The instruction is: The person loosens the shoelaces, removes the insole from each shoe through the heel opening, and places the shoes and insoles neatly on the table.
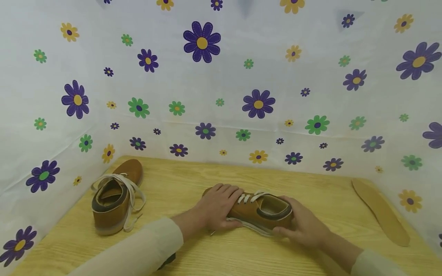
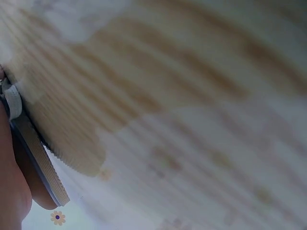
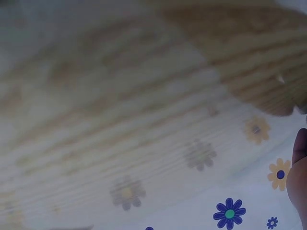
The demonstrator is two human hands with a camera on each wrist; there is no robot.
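Note:
A brown lace-up shoe (image 1: 248, 209) with white laces lies in the middle of the table in the head view, toe to the left. Across its toe my left hand (image 1: 219, 205) grips it, fingers over the top and thumb along the near side. At the heel my right hand (image 1: 305, 224) holds it, thumb on the near side and fingers behind. In the left wrist view, the shoe's pale ridged sole (image 2: 45, 165) shows beside the hand. Only a sliver of my right hand (image 3: 298, 184) appears in its wrist view.
A second brown shoe (image 1: 108, 221) stands at the left with loose white laces, its heel towards me. A tan insole (image 1: 381, 214) lies on the wooden table (image 1: 165, 180) at the right. Flower-printed sheeting (image 1: 224, 80) encloses the back and sides.

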